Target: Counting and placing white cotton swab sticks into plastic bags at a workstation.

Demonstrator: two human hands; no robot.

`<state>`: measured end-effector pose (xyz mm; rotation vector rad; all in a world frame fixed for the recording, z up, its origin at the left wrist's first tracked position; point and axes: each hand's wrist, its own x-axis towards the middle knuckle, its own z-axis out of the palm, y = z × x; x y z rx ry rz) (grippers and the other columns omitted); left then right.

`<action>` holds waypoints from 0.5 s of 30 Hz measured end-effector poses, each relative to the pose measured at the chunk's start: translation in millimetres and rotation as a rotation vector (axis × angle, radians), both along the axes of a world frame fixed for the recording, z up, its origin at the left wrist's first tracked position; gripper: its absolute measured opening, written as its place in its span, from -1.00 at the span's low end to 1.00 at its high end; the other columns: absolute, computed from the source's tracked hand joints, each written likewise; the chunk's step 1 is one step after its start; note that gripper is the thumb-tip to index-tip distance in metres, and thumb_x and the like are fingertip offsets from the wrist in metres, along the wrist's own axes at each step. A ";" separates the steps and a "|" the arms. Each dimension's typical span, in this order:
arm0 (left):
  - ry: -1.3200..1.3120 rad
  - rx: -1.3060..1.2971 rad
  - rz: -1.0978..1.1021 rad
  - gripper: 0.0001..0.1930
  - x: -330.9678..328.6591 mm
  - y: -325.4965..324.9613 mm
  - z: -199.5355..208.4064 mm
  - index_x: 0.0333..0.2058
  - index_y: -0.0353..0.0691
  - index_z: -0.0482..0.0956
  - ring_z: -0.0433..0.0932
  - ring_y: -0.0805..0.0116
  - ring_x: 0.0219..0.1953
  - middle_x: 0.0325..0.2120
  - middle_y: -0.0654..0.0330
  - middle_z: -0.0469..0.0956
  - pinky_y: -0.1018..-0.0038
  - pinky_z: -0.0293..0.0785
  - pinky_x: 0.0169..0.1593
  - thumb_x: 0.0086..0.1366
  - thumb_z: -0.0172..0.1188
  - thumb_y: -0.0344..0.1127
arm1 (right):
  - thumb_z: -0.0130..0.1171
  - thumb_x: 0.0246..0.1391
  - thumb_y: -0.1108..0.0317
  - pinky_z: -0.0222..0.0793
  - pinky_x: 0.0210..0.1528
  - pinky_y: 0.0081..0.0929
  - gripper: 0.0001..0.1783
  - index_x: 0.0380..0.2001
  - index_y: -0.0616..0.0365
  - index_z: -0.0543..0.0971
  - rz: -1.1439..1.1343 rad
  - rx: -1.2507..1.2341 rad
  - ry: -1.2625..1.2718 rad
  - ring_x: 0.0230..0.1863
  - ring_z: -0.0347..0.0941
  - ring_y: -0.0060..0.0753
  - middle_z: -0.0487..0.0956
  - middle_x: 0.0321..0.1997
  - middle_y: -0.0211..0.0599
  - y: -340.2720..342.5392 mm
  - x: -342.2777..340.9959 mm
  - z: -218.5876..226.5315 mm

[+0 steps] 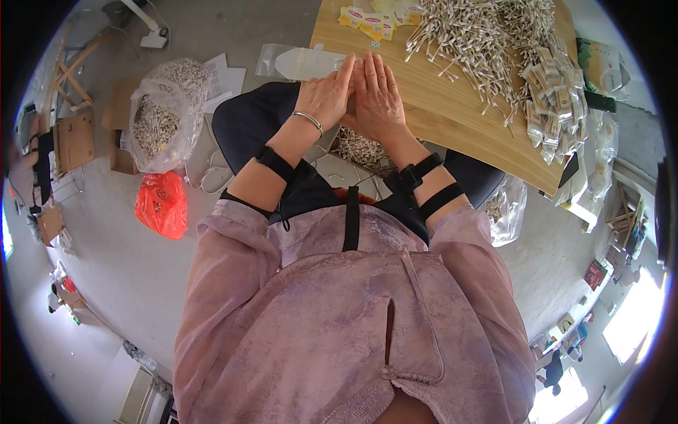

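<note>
My two hands are side by side at the table's near left edge. Fingers of my right hand (378,95) are stretched out flat and pointing away from me. My left hand (326,97) leans against it, its index finger straight and its other fingers partly hidden. Just beyond and under the fingertips lies a clear plastic bag (304,63) with a whitish panel, sticking out past the table's left side. Whatever may lie beneath my palms is hidden. Below my wrists, a container of cotton swabs (360,150) shows between my legs.
A large heap of cotton swabs (462,42) covers the far part of the wooden table (452,116). Yellow-and-white cards (378,25) lie at the back, packed clear bags (556,102) at the right. On the floor stand a swab-filled plastic sack (166,116) and a red bag (161,205).
</note>
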<state>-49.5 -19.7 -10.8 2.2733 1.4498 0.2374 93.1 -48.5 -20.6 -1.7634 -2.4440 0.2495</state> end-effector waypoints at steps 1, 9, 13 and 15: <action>-0.009 0.011 0.008 -0.48 0.7 0.0 0.8 0.18 -0.20 0.17 0.56 0.00 -0.23 -0.18 0.00 0.55 0.19 0.48 -0.18 0.26 0.00 -0.28 | 0.14 -0.17 -0.30 -0.37 0.44 -0.22 0.18 0.31 0.31 -0.04 0.000 0.005 0.009 0.46 -0.31 -0.08 -0.11 0.41 0.07 -0.1 0.1 -0.2; -0.015 -0.070 0.047 -0.51 1.5 5.5 5.4 0.14 -0.10 0.25 0.55 0.00 -0.22 -0.23 0.03 0.57 0.18 0.50 -0.22 0.22 0.06 -0.29 | 0.06 -0.13 -0.39 -0.36 0.44 -0.21 0.19 0.31 0.32 -0.04 -0.004 0.008 0.042 0.46 -0.31 -0.06 -0.10 0.42 0.04 -2.1 0.8 -3.4; -0.077 0.051 0.022 -0.57 -4.1 7.3 -4.8 0.08 -0.10 0.34 0.57 0.02 -0.29 -0.28 0.08 0.57 0.20 0.52 -0.27 0.24 0.06 -0.24 | 0.02 -0.12 -0.43 -0.35 0.43 -0.19 0.20 0.30 0.35 -0.03 -0.002 0.052 0.100 0.46 -0.29 -0.04 -0.08 0.41 0.06 -2.5 0.2 -7.2; -0.084 0.058 0.023 -0.58 -4.7 7.9 -7.0 0.07 -0.09 0.36 0.57 0.02 -0.30 -0.29 0.09 0.57 0.21 0.52 -0.26 0.22 0.07 -0.24 | 0.03 -0.11 -0.42 -0.33 0.43 -0.18 0.19 0.30 0.35 -0.03 -0.013 0.053 0.114 0.45 -0.28 -0.02 -0.07 0.41 0.07 -3.3 -0.8 -8.4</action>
